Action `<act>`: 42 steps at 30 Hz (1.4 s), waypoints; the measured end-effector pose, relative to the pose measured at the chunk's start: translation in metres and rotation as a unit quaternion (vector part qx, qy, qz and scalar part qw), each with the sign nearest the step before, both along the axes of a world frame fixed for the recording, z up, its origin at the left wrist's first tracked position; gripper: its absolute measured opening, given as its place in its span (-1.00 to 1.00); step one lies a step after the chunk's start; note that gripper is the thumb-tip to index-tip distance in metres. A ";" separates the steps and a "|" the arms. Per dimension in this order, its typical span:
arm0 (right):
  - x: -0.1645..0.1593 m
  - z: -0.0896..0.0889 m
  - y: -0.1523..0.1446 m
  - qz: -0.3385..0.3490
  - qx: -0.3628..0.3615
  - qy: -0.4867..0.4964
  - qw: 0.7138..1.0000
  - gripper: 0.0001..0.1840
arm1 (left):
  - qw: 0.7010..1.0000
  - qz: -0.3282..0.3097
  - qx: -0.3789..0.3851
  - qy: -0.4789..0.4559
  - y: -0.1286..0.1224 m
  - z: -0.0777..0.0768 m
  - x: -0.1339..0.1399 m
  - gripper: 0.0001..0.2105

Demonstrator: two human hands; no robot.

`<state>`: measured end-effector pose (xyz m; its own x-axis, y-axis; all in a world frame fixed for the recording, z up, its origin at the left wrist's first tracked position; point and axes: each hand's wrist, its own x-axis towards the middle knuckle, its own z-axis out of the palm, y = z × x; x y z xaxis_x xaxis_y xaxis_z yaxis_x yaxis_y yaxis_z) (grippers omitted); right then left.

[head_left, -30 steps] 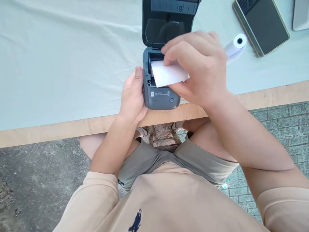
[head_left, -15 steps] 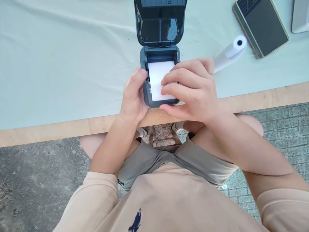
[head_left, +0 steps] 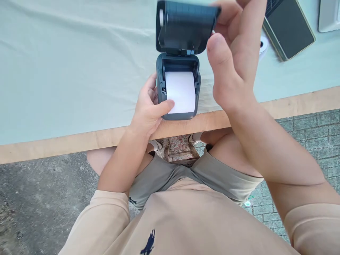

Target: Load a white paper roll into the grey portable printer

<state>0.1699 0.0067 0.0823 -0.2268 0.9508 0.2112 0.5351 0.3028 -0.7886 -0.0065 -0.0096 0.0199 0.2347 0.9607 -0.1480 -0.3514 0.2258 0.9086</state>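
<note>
A small dark portable printer (head_left: 197, 99) stands at the table's front edge with its lid (head_left: 186, 32) raised. White paper (head_left: 182, 90) lies across its front from the roll bay. My left hand (head_left: 148, 109) grips the printer's left side, its thumb pressing down on the paper's lower left. At the lid's upper right corner is my right hand (head_left: 236, 56), fingers curled at the edge and thumb near its right side. The fingertips are partly hidden and the lid is blurred.
A white paper roll (head_left: 262, 47) lies behind my right hand, mostly covered by it. Farther right are a dark-screened device (head_left: 290, 30) and a light grey object (head_left: 329, 16) cut off by the frame. The table's wooden edge (head_left: 53, 143) runs in front of me.
My right hand has left the paper and moved up to the lid, which now tilts further forward. My left thumb has shifted from the printer's side onto the paper.
</note>
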 end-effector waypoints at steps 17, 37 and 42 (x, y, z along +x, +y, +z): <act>0.003 -0.032 -0.005 0.054 -0.203 0.172 0.962 -0.36 | 1.000 0.008 -0.005 -0.028 -0.002 0.009 0.002 -0.57; 0.002 -0.043 -0.004 0.049 -0.181 0.213 0.959 -0.38 | 1.000 -0.007 -0.016 -0.025 0.000 0.010 0.004 -0.69; 0.004 -0.047 -0.002 0.064 -0.159 0.201 0.964 -0.32 | 0.999 0.000 -0.008 -0.049 0.000 0.010 0.004 -0.68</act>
<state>0.1739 0.0045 0.0352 -0.3071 0.9517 0.0076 0.1419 0.0537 -0.9884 -0.0025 -0.0100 0.0296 0.2496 0.9581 -0.1403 -0.4380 0.2409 0.8661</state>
